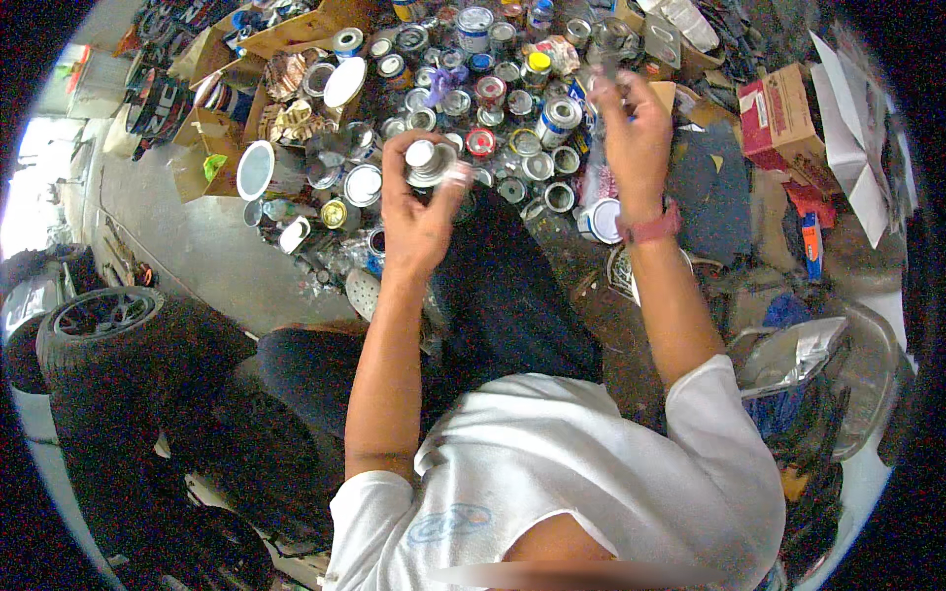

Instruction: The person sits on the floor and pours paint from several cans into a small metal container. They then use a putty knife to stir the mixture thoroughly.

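Note:
My left hand (419, 212) is closed around a small silver metal can with a white cap (424, 158), its thumb and fingers on opposite sides of the rim. It is held above my knee, over a crowd of cans on the floor. Farther right, my right hand (636, 133) is raised, with a reddish band on the wrist. Its fingers are curled and blurred by motion. A greyish shape shows at the fingertips, but I cannot make out what it is. Below that hand lies a paint can with a white lid (600, 221); a blue-and-white can (559, 120) stands to its left.
Many paint cans and jars spread across the floor ahead, among them a yellow-topped can (538, 62) and a white bucket (258, 169). Cardboard boxes (783, 123) stand at the right. Wheels with tyres (106, 315) are at the left, and a clear plastic bin (857, 384) at the right.

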`<state>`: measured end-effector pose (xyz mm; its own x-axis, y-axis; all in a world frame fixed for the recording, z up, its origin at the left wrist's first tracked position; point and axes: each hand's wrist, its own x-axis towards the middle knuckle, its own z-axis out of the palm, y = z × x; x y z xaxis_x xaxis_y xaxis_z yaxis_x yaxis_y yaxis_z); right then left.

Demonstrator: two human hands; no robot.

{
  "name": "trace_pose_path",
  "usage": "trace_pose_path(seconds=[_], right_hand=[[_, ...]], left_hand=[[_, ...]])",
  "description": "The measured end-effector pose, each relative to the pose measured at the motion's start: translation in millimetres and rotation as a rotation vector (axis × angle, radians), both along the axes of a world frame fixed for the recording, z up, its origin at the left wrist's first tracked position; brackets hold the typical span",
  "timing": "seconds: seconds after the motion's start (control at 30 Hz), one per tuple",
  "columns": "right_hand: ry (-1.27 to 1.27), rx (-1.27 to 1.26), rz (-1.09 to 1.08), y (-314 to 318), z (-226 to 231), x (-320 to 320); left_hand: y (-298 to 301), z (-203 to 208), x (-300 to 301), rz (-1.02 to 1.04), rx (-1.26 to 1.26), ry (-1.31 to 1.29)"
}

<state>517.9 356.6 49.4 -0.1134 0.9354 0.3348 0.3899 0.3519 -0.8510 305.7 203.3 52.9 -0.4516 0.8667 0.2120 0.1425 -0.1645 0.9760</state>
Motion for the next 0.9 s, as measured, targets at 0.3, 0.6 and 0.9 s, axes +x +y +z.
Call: trace_pose_path(seconds=[0.3,0.6,0.9], right_hand=[[1.083,-0.702,-0.57,6,-256,21],[0.247,-0.85,-0.522,4,-396,15],[1.128,-1.199,-0.714,33,-424,42]], left_hand=[[-5,-3,-2,0.135,-0.019,0.051],[-7,-19,-10,0.19,-0.1,0.111],[-3,-8,-7,0.164,0.044,0.032]])
